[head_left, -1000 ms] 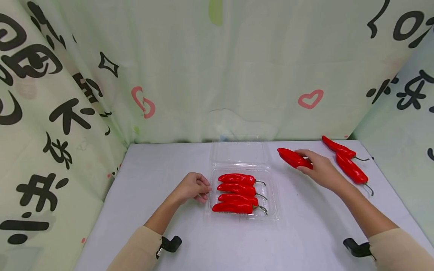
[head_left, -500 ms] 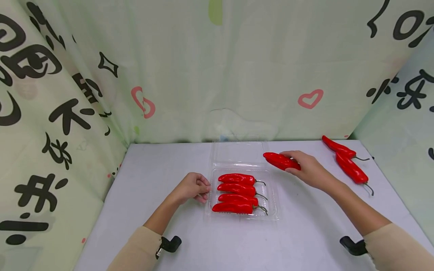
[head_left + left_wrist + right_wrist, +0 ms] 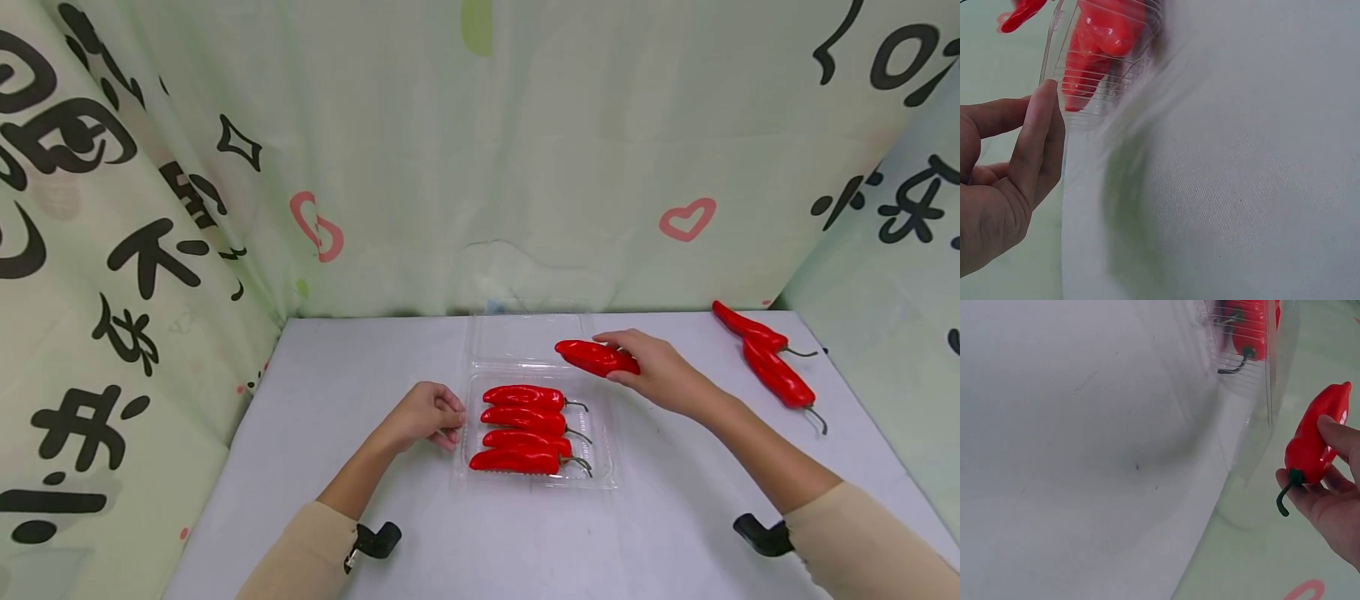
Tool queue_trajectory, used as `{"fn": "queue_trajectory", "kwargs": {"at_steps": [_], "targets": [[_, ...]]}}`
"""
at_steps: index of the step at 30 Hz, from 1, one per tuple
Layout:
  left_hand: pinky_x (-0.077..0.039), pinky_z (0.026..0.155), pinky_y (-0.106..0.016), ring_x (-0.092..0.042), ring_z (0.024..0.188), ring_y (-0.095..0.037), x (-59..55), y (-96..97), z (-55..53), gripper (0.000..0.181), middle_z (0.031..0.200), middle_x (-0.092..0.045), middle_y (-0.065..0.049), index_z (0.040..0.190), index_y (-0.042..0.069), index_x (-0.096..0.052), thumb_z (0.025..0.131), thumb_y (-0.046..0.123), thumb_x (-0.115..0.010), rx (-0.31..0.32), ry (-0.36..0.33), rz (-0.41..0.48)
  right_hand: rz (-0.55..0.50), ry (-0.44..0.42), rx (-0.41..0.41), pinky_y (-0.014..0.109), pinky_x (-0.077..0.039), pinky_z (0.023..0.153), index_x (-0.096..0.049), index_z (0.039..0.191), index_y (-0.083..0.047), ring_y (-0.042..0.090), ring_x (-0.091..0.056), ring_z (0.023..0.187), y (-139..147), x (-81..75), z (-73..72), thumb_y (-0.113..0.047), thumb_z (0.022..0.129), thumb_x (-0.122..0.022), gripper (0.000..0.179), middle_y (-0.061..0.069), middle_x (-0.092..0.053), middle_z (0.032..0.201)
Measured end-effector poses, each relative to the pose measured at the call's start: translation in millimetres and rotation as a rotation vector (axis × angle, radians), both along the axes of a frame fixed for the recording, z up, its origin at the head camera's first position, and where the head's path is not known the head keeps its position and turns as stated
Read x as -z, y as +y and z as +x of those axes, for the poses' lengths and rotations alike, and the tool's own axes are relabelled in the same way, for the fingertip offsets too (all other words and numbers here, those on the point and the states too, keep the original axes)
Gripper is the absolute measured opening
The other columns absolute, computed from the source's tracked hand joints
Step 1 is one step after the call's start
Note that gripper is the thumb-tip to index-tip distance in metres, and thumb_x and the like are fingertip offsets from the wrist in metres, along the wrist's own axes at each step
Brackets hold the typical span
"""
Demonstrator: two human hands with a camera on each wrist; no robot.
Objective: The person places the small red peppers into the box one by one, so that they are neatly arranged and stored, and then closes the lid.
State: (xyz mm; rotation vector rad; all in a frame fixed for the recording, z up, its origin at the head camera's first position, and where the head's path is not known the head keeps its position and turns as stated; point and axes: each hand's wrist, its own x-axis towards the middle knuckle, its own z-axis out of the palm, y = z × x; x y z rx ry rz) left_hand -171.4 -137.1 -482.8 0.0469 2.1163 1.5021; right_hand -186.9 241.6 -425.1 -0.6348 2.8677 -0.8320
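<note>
My right hand [image 3: 651,372] holds a red chili pepper [image 3: 596,357] over the back right part of a clear plastic clamshell container [image 3: 604,467]. In the right wrist view, the thumb and fingers grip the held pepper [image 3: 1317,434], with its green stem hanging toward the fingertips. Several red peppers [image 3: 522,418] lie side by side inside the container, stems to the right. At the container's left rim, my left hand [image 3: 427,417] pinches the edge between thumb and fingers. The left wrist view has those fingertips [image 3: 1044,100] right at the rim, with peppers [image 3: 1094,53] showing through the wall.
Two more red peppers [image 3: 777,372] lie at the table's back right. The container's transparent lid [image 3: 531,340] is folded back toward the curtain [image 3: 570,150] behind the white table [image 3: 337,367]. A black wrist mount [image 3: 765,535] sticks out from each sleeve.
My right hand has carried its pepper leftward, from right of the container to over its back right part. The left hand and the peppers in the container have stayed put.
</note>
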Motion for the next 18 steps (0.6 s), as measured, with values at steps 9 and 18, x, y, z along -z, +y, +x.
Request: {"fn": "queue_trajectory", "kwargs": {"at_steps": [9,18], "targets": [[-0.063,0.058,-0.032,-0.066,0.058,-0.018,-3.2,1.1,2.6,0.014,0.076,-0.066,-0.011,0.099,-0.004,-0.061,0.094,0.003,-0.072,-0.014,0.002,-0.015,-0.048,0.000,-0.033,0.049,-0.063,0.090,-0.055,0.143,-0.004,0.035,-0.064,0.115,-16.5,6.9,1.4,-0.006,0.088,-0.081,0.061,0.019,-0.064,0.133],[-0.063,0.057,-0.032,-0.066,0.058,-0.019,-2.7,2.9,1.7,0.015,0.077,-0.066,-0.012,0.099,-0.003,-0.061,0.094,0.005,-0.073,-0.031,0.003,-0.042,-0.060,-0.001,-0.057,0.042,-0.065,0.085,-0.060,0.138,-0.005,0.028,-0.066,0.107,-28.4,14.0,1.6,-0.005,0.087,-0.081,0.055,0.014,-0.067,0.126]]}}
